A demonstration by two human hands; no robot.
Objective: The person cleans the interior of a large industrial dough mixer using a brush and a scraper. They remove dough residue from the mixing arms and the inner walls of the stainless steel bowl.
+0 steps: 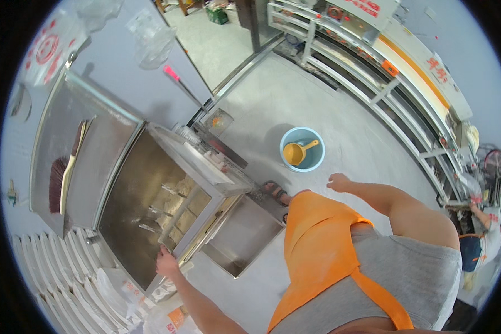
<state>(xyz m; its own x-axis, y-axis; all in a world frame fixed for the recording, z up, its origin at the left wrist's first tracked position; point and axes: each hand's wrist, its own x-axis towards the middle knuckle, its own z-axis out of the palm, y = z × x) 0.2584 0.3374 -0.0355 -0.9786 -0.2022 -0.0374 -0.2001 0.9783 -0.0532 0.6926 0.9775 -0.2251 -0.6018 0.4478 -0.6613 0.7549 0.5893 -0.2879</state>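
Note:
My left hand (167,264) grips the near corner of a metal guard grille (183,215) at the mouth of a stainless steel dough mixer (129,196). Inside the mixer, metal mixing arms (160,212) and pale flour or dough (183,188) show past the grille. The mixer's steel lid (96,154) stands raised, with a dark-bristled brush (64,179) resting on it. My right hand (338,182) hangs in the air with nothing visible in it, its fingers loosely bent. Near it on the floor is a light blue bucket (313,160) containing a yellow dipper (294,154).
An open steel bin (250,229) juts from the mixer's front. Stacked white sacks (67,275) stand at the lower left. A pink-handled tool (183,85) leans on the wall. A long white-framed machine (359,83) lines the far side. Another person (482,240) is at the right edge.

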